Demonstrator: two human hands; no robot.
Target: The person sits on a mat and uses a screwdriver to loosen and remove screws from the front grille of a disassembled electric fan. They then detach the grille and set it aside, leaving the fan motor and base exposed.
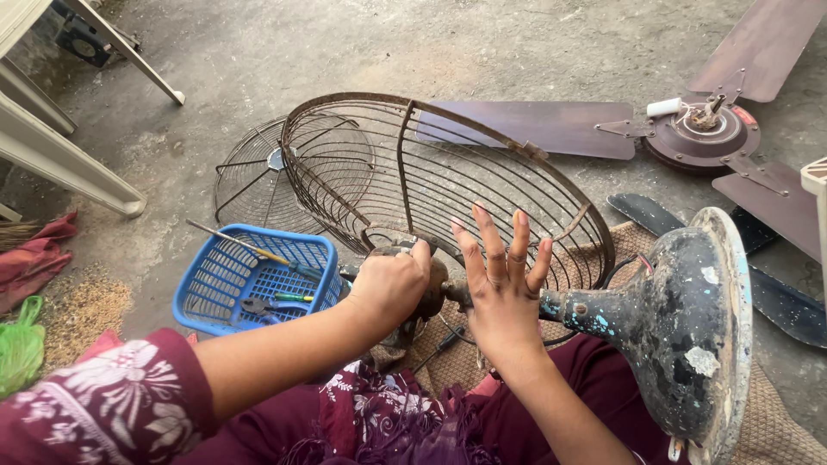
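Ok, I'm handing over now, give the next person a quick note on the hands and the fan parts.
Left hand: closed around the fan motor housing behind the rusty rear guard.
Right hand: open, fingers spread, palm against the stand's neck.
Round fan base lies on its side at right.
Front guard is off, on the floor.
Blue basket holds tools.
Rear guard remains mounted.

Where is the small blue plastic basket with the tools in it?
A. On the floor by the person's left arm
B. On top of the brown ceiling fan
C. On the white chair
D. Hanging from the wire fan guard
A: the blue basket sits on the floor beside the left hand.
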